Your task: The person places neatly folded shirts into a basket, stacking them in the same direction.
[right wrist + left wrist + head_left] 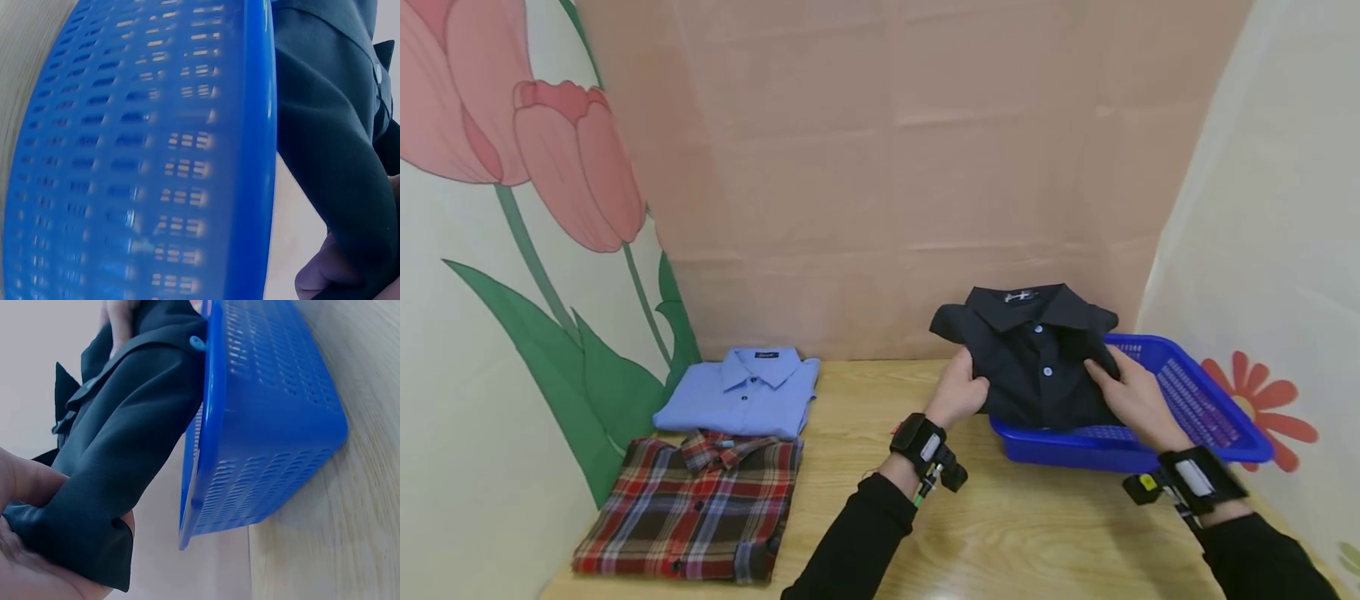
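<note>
A black button shirt (1037, 367) with a collar and pale buttons is held up over the near left part of a blue basket (1195, 392). My left hand (958, 388) grips the shirt's left edge, its thumb over the cloth, as the left wrist view also shows. On the other edge my right hand (1135, 396) pinches the dark cloth (337, 131) between thumb and fingers. The shirt's lower part hangs at the rim of the basket (215, 412). Some fingers are hidden behind the fabric.
A folded light blue shirt (745, 396) lies at the back left of the wooden table (1000, 533). In front of it lies a folded red and brown plaid shirt (692, 508). Brown paper (910, 183) covers the back wall; a flower-printed wall (1285, 208) stands close by the basket.
</note>
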Motion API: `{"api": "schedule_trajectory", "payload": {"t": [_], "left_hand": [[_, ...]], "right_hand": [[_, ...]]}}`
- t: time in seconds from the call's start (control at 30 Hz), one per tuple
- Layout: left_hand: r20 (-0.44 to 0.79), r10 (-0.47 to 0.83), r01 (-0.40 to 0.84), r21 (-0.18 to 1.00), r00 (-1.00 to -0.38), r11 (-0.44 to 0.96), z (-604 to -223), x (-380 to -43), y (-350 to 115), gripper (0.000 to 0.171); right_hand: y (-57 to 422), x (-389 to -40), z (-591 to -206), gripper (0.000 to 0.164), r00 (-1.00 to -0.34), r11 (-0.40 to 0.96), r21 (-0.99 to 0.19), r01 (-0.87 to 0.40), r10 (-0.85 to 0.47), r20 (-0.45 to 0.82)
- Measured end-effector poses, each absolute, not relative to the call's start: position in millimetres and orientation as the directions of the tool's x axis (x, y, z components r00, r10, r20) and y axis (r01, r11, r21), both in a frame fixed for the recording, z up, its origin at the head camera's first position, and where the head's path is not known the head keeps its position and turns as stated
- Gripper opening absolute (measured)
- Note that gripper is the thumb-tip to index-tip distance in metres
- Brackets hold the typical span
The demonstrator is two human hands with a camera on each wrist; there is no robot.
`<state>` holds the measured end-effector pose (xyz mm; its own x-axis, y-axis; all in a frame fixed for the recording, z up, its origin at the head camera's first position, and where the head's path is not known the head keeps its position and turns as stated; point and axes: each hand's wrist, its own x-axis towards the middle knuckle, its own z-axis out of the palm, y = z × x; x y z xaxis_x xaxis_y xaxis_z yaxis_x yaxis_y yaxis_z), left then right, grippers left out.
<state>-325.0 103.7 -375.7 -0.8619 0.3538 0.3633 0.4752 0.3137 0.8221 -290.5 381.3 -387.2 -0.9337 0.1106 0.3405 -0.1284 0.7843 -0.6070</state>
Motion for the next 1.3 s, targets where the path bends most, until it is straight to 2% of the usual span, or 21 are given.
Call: {"api": "schedule_trajectory", "payload": {"t": [0.17, 0.47, 0.6, 1.0, 1.2, 1.3], "left_hand": [[0.36, 0.352, 0.474, 0.817, -0.864, 0.327, -375, -324, 113, 0.046], [0.351, 0.369, 0.476, 0.812, -0.861, 0.338, -380, -322, 138, 0.051], [0.339, 0.359, 0.462, 0.816, -0.87, 0.349, -383, -323, 149, 0.055], [0.209, 0.313, 0.357, 0.752, -0.926, 0.554, -391, -324, 168, 0.069], [0.207, 0.338, 0.374, 0.735, -0.918, 0.565, -397, -324, 172, 0.075], [0.208, 0.35, 0.381, 0.742, -0.913, 0.551, -400, -325, 174, 0.084]], "right_hand": [[396, -290, -389, 0.048, -0.926, 0.789, -0.602, -0.123, 0.128, 0.356], [420, -291, -394, 0.046, -0.92, 0.803, -0.591, -0.073, 0.175, 0.351], [430, -291, -395, 0.048, -0.915, 0.806, -0.587, -0.07, 0.183, 0.36], [456, -293, -406, 0.047, -0.901, 0.831, -0.556, -0.02, 0.226, 0.37], [468, -291, -412, 0.044, -0.897, 0.845, -0.534, 0.012, 0.245, 0.367], [473, -292, -416, 0.043, -0.902, 0.849, -0.528, 0.022, 0.245, 0.356]]}}
